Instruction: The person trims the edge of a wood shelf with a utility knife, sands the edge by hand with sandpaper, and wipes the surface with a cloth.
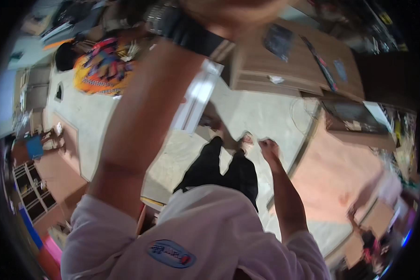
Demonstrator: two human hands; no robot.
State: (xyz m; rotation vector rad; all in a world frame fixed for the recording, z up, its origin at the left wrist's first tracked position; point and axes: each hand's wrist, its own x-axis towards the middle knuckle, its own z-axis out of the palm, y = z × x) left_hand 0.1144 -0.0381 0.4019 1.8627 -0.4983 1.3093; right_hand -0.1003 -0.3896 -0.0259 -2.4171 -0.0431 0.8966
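Observation:
My left arm is raised across the view, with a dark band (186,35) at the wrist. My left hand (235,11) is close to the camera at the top edge. It is blurred and cut off, and its fingers are out of sight. Lower down and to the right, my right hand (269,149) hangs over the pale floor beside my leg. Its fingers are curled in, and nothing shows in them. A long white panel (198,95) stands or lies beyond my feet, partly covered by my left forearm.
At the far left, a colourful heap (108,60) rests on orange and yellow cloth. A brown wooden cabinet (256,70) at the far right bears a dark packet (278,41) and a long dark strip (319,63). A pinkish board (331,168) lies to the right, a crate-like rack (32,186) to the left.

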